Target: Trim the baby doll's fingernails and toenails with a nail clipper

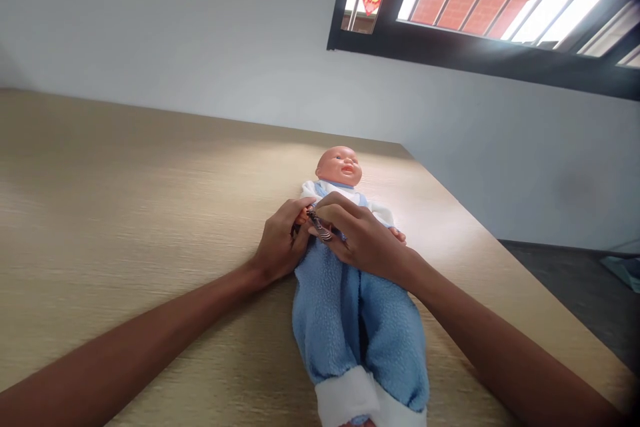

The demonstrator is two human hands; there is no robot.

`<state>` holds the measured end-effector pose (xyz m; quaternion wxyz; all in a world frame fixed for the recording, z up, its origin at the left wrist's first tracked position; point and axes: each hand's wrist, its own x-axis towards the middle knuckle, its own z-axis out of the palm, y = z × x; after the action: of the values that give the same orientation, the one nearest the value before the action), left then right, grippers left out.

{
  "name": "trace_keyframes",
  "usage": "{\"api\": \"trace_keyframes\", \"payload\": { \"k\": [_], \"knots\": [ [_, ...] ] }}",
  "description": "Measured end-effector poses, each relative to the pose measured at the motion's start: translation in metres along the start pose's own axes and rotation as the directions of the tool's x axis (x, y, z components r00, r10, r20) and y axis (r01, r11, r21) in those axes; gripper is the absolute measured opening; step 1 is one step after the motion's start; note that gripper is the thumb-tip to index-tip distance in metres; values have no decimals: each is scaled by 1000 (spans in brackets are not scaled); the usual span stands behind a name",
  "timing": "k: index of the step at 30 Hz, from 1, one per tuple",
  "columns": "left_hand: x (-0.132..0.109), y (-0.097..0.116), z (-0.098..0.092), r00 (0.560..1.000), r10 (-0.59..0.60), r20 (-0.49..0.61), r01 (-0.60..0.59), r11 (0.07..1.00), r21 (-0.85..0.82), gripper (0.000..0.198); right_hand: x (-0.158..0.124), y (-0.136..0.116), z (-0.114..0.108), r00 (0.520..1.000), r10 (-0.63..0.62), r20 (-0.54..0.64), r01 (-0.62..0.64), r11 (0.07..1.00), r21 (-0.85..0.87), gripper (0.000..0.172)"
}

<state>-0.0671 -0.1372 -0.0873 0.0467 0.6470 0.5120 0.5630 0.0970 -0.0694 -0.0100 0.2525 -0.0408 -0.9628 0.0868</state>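
A baby doll (pixel 325 307) in a blue fleece outfit with white sleeves and cuffs lies on its back on the table, head at the far end. My left hand (pixel 280 240) is closed round the doll's small hand (pixel 302 215) at its left side in the picture. Pinched in my right hand (pixel 367 240) is a small nail clipper (pixel 321 229) with dark and light stripes. Its tip is at the doll's fingers; whether it touches them I cannot tell. My right hand covers part of the doll's chest. The doll's other arm rests out to the right.
The light wood table (pixel 150 213) runs along a pale wall (pixel 175 27); its right edge slants down past my right forearm. Above is a dark-framed barred window (pixel 450 40). Dark floor (pixel 540 280) shows beyond the table at right, with a bluish object (pixel 623 270) on it.
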Motion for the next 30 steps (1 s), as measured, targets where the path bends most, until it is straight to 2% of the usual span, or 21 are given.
{"api": "trace_keyframes", "payload": {
  "k": [9,14,18,20,23,26,30],
  "knots": [
    [0,-3,1,1000,15,-12,-15,1000,-14,26,2,-4,-1,997,-67,43,73,986,-152,17],
    [0,-3,2,1000,18,-21,-18,999,-31,28,5,-12,-2,988,-115,100,137,959,-247,28],
    [1,-4,3,1000,11,-27,-12,999,-36,30,8,-17,-4,979,-136,151,172,952,-253,34],
    [2,-4,3,1000,16,-25,-17,999,-35,30,7,-15,-3,988,-104,118,128,967,-221,30],
    [2,-5,3,999,19,-27,-20,999,-31,27,3,-8,1,1000,-1,-17,-2,991,-135,16],
    [2,-5,3,999,12,-33,-13,1000,-26,27,-1,-1,5,984,98,-149,-98,995,10,24],
    [2,-5,3,1000,12,-28,-13,999,-32,27,-2,2,7,977,107,-182,-71,978,195,26]
  ]
}}
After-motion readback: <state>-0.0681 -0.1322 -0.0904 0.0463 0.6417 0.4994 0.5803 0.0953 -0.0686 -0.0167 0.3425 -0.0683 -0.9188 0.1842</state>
